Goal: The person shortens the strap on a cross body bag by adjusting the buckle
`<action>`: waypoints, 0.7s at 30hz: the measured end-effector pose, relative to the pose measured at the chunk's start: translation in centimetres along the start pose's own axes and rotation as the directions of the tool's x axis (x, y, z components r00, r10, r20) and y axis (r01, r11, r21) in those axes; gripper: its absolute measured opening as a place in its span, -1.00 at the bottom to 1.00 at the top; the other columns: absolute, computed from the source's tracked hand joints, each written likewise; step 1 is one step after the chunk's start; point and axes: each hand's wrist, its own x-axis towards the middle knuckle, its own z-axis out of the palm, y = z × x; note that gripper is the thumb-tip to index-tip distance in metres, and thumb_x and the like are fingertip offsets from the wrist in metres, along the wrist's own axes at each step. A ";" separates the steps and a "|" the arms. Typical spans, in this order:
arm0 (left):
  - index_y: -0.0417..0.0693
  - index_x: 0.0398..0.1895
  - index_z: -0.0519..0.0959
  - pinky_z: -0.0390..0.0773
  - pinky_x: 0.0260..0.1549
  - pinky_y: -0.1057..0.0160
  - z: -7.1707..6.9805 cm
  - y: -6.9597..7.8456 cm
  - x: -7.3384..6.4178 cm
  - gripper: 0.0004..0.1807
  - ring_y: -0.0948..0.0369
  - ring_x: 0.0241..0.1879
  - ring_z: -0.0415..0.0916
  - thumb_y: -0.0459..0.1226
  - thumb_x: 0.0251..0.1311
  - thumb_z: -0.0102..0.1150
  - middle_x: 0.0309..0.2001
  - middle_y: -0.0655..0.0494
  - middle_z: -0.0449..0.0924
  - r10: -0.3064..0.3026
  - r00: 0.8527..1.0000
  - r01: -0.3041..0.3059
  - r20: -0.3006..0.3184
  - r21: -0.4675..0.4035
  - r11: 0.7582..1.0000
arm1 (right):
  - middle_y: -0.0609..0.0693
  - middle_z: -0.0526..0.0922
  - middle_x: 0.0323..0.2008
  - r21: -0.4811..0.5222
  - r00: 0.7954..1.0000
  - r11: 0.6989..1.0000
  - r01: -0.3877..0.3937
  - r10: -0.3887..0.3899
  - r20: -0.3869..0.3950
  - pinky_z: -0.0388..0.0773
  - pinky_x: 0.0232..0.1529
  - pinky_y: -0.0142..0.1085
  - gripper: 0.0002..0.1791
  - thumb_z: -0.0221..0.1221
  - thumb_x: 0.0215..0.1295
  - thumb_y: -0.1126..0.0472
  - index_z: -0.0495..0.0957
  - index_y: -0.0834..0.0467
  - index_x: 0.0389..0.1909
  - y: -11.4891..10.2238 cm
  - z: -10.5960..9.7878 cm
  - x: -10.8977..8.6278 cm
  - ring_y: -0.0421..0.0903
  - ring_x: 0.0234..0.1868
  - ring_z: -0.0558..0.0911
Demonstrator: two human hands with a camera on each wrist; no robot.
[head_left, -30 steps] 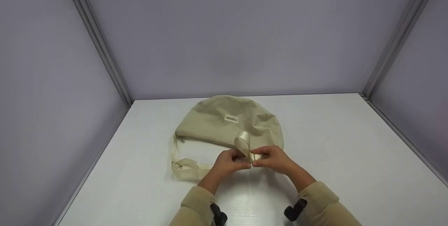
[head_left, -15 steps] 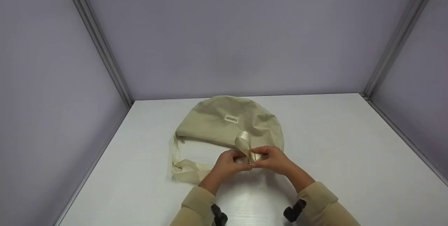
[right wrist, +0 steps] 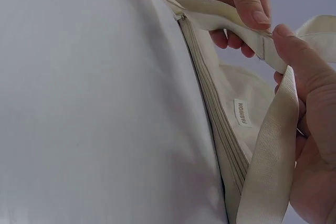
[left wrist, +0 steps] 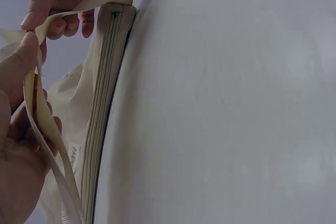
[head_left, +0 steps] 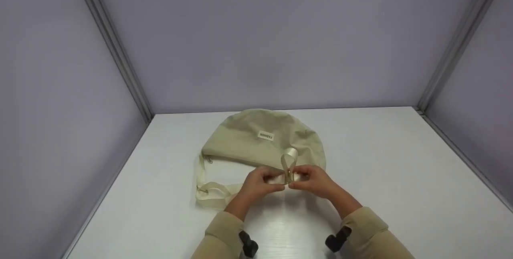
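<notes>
A beige fabric shoulder bag [head_left: 240, 142] with a small printed label [head_left: 265, 136] lies flat on the white table. My left hand [head_left: 256, 186] pinches its strap [right wrist: 266, 166] between thumb and fingers. Close beside it, my right hand [head_left: 316, 183] pinches the same strap just to the right. Between the two hands a strap loop [head_left: 291, 154] stands up. In the right wrist view both thumbs nearly meet over a stitched spot. Whatever small fitting sits under the fingertips is mostly hidden. The bag's zipper [left wrist: 102, 103] runs along its near edge and looks closed.
The strap's left stretch [head_left: 210, 202] lies in a loose fold on the white table [head_left: 384, 162]. Grey-lilac panels [head_left: 264, 42] enclose the back and both sides, with metal posts [head_left: 120, 58] in the corners. A dark wrist device [head_left: 338, 239] sits at each sleeve.
The strap loop between my hands has shifted right and stands more upright. My left hand has moved slightly up and away from the right. The strap fold at left has shifted a little.
</notes>
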 end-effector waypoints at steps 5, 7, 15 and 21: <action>-0.13 -0.13 0.72 0.50 -0.16 0.26 -0.5 -0.2 -0.1 -0.64 0.25 -0.18 0.45 -0.24 -0.03 0.51 -0.13 0.01 0.61 -0.015 1.000 0.015 -0.015 -0.009 1.000 | 0.15 0.70 -0.08 0.031 0.998 0.998 -0.055 0.055 0.006 0.51 -0.21 -0.41 -0.54 0.42 0.11 0.12 0.65 0.26 0.01 -0.1 -0.4 0.1 -0.23 -0.21 0.57; -0.13 -0.14 0.72 0.49 -0.17 0.25 -0.6 -0.3 -0.2 -0.65 0.25 -0.20 0.43 -0.22 -0.03 0.51 -0.14 0.04 0.59 -0.032 0.999 0.031 -0.019 -0.007 0.999 | 0.13 0.70 -0.12 0.030 0.998 0.998 -0.055 0.055 0.006 0.51 -0.24 -0.41 -0.56 0.42 0.12 0.14 0.65 0.27 -0.01 0.0 -0.5 0.1 -0.26 -0.25 0.56; -0.14 -0.18 0.70 0.48 -0.20 0.26 -1.1 -0.3 -0.4 -0.66 0.25 -0.22 0.40 -0.25 -0.05 0.53 -0.15 0.03 0.56 -0.047 0.998 0.047 -0.037 0.005 0.999 | 0.02 0.68 -0.25 0.009 0.999 0.999 -0.036 0.036 0.000 0.48 -0.31 -0.42 -0.57 0.43 0.09 0.12 0.66 0.28 -0.07 -0.2 -0.7 0.1 -0.30 -0.34 0.52; -0.18 -0.13 0.67 0.52 -0.16 0.23 -1.3 -0.6 -0.6 -0.63 0.20 -0.17 0.46 -0.27 -0.03 0.51 -0.10 -0.05 0.59 -0.063 0.998 0.063 -0.021 -0.017 0.998 | 0.14 0.70 -0.15 0.000 0.999 0.999 -0.052 0.052 -0.004 0.49 -0.26 -0.40 -0.54 0.43 0.09 0.16 0.64 0.28 0.01 -0.3 -0.8 0.2 -0.22 -0.27 0.55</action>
